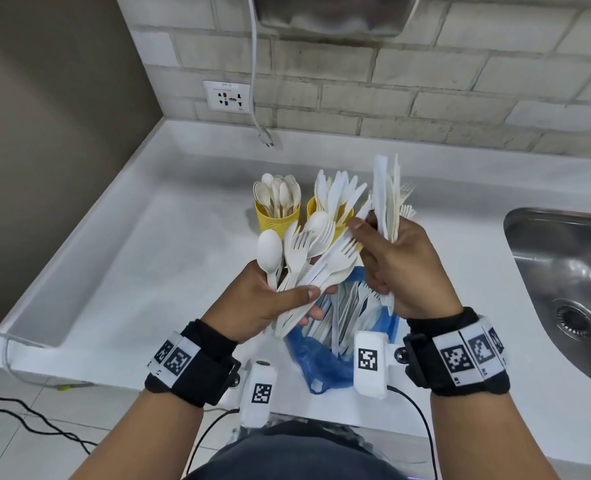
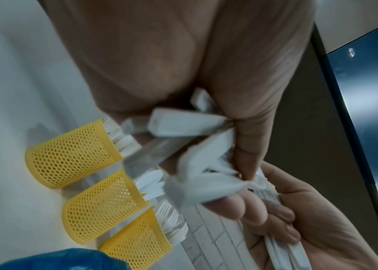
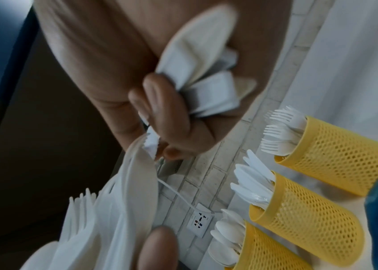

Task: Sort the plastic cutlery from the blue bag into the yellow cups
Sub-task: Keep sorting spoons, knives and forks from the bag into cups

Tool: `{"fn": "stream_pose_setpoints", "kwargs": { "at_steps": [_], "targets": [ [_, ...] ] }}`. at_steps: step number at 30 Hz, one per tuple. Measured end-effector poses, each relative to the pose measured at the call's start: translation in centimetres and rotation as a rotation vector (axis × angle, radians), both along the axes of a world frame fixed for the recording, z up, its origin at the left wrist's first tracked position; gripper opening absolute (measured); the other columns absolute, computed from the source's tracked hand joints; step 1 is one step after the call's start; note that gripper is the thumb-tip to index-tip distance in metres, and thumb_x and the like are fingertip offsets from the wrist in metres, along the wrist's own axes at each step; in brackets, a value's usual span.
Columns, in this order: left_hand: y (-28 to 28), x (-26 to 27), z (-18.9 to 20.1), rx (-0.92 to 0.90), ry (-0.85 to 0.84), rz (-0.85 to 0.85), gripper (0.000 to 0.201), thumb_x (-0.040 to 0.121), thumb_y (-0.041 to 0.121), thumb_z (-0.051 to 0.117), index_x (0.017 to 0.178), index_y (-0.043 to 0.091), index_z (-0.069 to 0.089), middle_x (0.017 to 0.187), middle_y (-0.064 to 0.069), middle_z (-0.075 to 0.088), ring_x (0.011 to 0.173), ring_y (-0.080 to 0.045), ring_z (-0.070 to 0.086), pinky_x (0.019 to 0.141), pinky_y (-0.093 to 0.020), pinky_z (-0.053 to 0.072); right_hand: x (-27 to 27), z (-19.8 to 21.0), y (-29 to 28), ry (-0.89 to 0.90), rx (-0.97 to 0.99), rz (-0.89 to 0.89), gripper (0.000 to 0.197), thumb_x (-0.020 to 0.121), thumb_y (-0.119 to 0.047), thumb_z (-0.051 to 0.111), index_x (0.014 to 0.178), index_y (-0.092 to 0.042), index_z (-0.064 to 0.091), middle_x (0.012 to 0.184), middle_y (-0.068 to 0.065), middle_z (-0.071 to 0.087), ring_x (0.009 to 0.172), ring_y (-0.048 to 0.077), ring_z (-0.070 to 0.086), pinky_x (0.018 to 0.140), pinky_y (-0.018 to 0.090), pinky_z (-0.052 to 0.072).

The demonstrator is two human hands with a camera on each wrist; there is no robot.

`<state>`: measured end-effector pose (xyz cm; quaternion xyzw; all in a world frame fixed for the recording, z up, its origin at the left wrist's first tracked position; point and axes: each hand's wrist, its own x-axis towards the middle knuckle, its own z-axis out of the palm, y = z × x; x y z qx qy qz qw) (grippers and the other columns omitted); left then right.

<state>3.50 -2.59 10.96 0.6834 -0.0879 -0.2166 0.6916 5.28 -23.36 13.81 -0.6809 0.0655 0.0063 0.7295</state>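
Observation:
My left hand [image 1: 270,303] grips a mixed bundle of white forks, spoons and knives [image 1: 304,258] above the blue bag [image 1: 321,362], which lies on the counter with more cutlery inside. My right hand [image 1: 403,268] holds an upright bundle of knives [image 1: 387,202], and its thumb and forefinger touch a knife tip sticking out of the left bundle. Behind stand the yellow mesh cups: one with spoons [image 1: 277,220], one with knives [image 1: 316,207], and a third with forks [image 3: 336,160], mostly hidden behind my right hand in the head view. All three cups [image 2: 100,210] show in the left wrist view.
A steel sink [image 1: 564,278] lies at the right of the white counter [image 1: 141,258]. A wall socket [image 1: 226,97] and a hanging white cable [image 1: 254,98] are on the brick wall behind. Black cables run over the floor at lower left.

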Motion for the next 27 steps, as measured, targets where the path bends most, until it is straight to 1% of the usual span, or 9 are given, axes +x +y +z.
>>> {"fn": "stream_pose_setpoints", "kwargs": {
  "at_steps": [4, 7, 9, 12, 14, 16, 19, 23, 27],
  "targets": [
    [-1.4, -0.3, 0.3, -0.008, -0.006, 0.004, 0.032, 0.096, 0.007, 0.067, 0.127, 0.014, 0.065, 0.111, -0.012, 0.077, 0.084, -0.032, 0.075, 0.081, -0.055, 0.061, -0.1, -0.2, -1.7, 0.065, 0.101, 0.072, 0.020, 0.100, -0.019, 0.064, 0.084, -0.011, 0.055, 0.059, 0.007, 0.030, 0.040, 0.014, 0.022, 0.040, 0.020, 0.018],
    [-2.4, -0.5, 0.4, -0.035, -0.006, 0.007, 0.032, 0.096, 0.007, 0.066, 0.128, 0.013, 0.064, 0.112, -0.013, 0.077, 0.083, -0.032, 0.075, 0.080, -0.054, 0.061, -0.1, 0.2, -2.8, 0.050, 0.200, -0.023, 0.022, 0.103, -0.018, 0.059, 0.082, -0.015, 0.056, 0.067, 0.007, 0.050, 0.040, 0.013, 0.026, 0.039, 0.019, 0.021],
    [-3.0, -0.6, 0.5, -0.041, -0.005, 0.006, 0.031, 0.095, 0.008, 0.067, 0.125, 0.013, 0.066, 0.112, -0.013, 0.077, 0.083, -0.032, 0.075, 0.075, -0.047, 0.062, 0.1, 0.4, -3.5, 0.034, 0.261, -0.086, 0.022, 0.105, -0.018, 0.054, 0.084, -0.016, 0.055, 0.071, 0.002, 0.064, 0.041, 0.012, 0.030, 0.038, 0.018, 0.025],
    [-3.8, -0.9, 0.6, -0.070, 0.004, 0.005, 0.031, 0.092, 0.011, 0.069, 0.123, 0.014, 0.067, 0.110, -0.011, 0.078, 0.081, -0.031, 0.075, 0.070, -0.034, 0.061, 0.4, 0.4, -4.8, 0.039, 0.399, -0.169, 0.020, 0.107, -0.018, 0.050, 0.087, -0.016, 0.053, 0.089, 0.014, 0.072, 0.046, 0.013, 0.041, 0.038, 0.020, 0.034],
    [-4.4, -1.1, 0.8, -0.093, 0.018, 0.006, 0.034, 0.090, 0.011, 0.068, 0.124, 0.016, 0.066, 0.109, -0.010, 0.078, 0.079, -0.030, 0.075, 0.069, -0.033, 0.061, 0.7, -0.3, -5.8, 0.065, 0.544, -0.209, 0.016, 0.107, -0.018, 0.050, 0.092, -0.014, 0.056, 0.100, 0.019, 0.073, 0.059, 0.018, 0.059, 0.048, 0.024, 0.049],
    [-4.9, -1.3, 0.8, -0.130, 0.028, 0.008, 0.035, 0.090, 0.011, 0.067, 0.125, 0.016, 0.065, 0.109, -0.012, 0.078, 0.077, -0.030, 0.074, 0.067, -0.033, 0.061, 0.8, -1.1, -6.8, 0.104, 0.739, -0.197, 0.013, 0.106, -0.018, 0.049, 0.099, -0.010, 0.057, 0.108, 0.020, 0.073, 0.083, 0.028, 0.073, 0.069, 0.033, 0.062],
    [-5.3, -1.5, 0.8, -0.182, 0.036, 0.025, 0.033, 0.091, 0.011, 0.065, 0.123, 0.016, 0.065, 0.106, -0.013, 0.078, 0.073, -0.026, 0.073, 0.067, -0.037, 0.063, 0.7, -1.7, -7.8, 0.176, 0.933, -0.136, 0.028, 0.107, -0.020, 0.046, 0.114, 0.003, 0.060, 0.110, 0.020, 0.074, 0.099, 0.034, 0.075, 0.084, 0.044, 0.063],
    [-5.9, -1.4, 0.5, -0.237, 0.014, 0.050, 0.031, 0.093, 0.011, 0.062, 0.124, 0.011, 0.063, 0.105, -0.017, 0.076, 0.068, -0.024, 0.067, 0.065, -0.038, 0.058, 0.5, -2.2, -8.0, 0.217, 1.014, -0.223, 0.023, 0.107, -0.019, 0.047, 0.098, -0.004, 0.062, 0.083, 0.011, 0.075, 0.078, 0.025, 0.077, 0.074, 0.043, 0.065],
    [-6.4, -1.2, 0.1, -0.225, -0.036, 0.075, 0.020, 0.097, 0.016, 0.059, 0.112, 0.009, 0.069, 0.096, -0.011, 0.075, 0.062, -0.021, 0.059, 0.063, -0.034, 0.054, 0.6, -3.6, -8.5, 0.220, 1.074, -0.348, 0.020, 0.106, -0.025, 0.049, 0.089, -0.018, 0.054, 0.060, -0.003, 0.051, 0.046, 0.011, 0.053, 0.049, 0.020, 0.052]
  ]
}}
